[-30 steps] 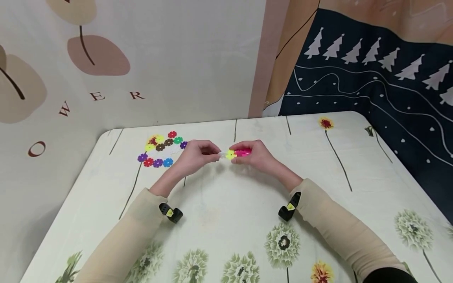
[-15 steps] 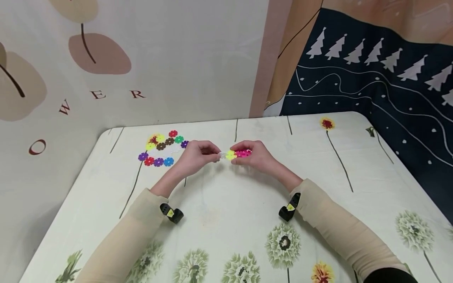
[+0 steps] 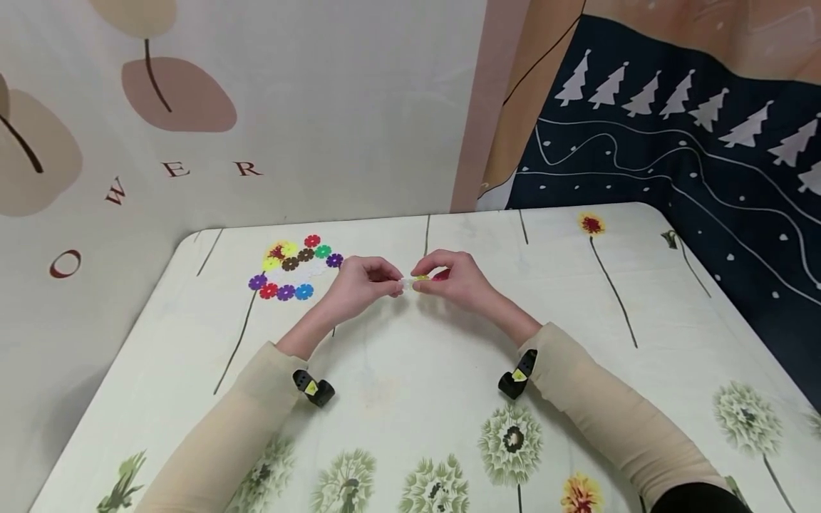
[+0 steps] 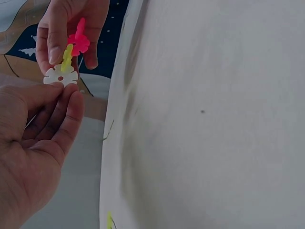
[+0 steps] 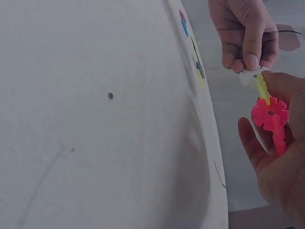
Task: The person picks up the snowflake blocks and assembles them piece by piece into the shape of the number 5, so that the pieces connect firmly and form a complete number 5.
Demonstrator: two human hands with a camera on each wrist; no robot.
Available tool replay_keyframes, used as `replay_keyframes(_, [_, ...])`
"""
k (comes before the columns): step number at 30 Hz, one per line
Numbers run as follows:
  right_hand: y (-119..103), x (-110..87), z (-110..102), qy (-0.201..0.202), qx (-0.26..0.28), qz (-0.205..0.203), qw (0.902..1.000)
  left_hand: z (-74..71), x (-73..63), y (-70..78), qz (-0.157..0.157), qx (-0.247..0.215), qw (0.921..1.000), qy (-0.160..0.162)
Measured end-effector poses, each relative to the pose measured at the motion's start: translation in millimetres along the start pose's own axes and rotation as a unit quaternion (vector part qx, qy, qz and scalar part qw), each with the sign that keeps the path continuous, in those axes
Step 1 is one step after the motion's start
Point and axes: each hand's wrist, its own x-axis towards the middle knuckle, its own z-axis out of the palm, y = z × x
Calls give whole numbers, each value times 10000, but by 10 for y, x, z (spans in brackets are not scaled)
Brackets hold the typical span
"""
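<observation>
My left hand [image 3: 362,285] pinches a white flower-shaped interlocking disc [image 4: 66,75] between thumb and fingers, over the middle of the table. Slotted into it edge-on is a yellow disc [image 5: 262,88]. Beyond the yellow one, two pink discs [image 5: 270,114] continue the short chain, set at angles to each other. My right hand [image 3: 463,282] has its thumb and index finger around the yellow disc, close to the joint with the white one. The pink discs sit inside the right palm and are mostly hidden in the head view.
Left of the hands, several loose flower discs lie on the table: a blue disc [image 3: 304,291], a green disc [image 3: 323,251], a brown disc [image 3: 291,263], with purple, red, yellow and white ones around. Printed flowers decorate the tablecloth [image 3: 398,399]. A curtain [image 3: 353,107] hangs behind.
My right hand has shifted slightly left, its fingertips moving from the pink discs onto the yellow one. The chain has turned, so the yellow disc shows narrower. My left hand stays nearly still.
</observation>
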Motion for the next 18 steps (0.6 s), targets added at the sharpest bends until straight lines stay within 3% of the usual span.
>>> replay_keyframes(11, [17,34,29,-262,-304,-365,9985,-33,-42,-45,1,122,9998,-127])
replay_keyframes(15, [1,40,24,-252,-293,-197,9991,-179,-45,-62,-71,360,9993,-56])
replay_keyframes(18, [-25,33,3,-220,-259,12,9994,-353,-34,-111,-257,449,9985,169])
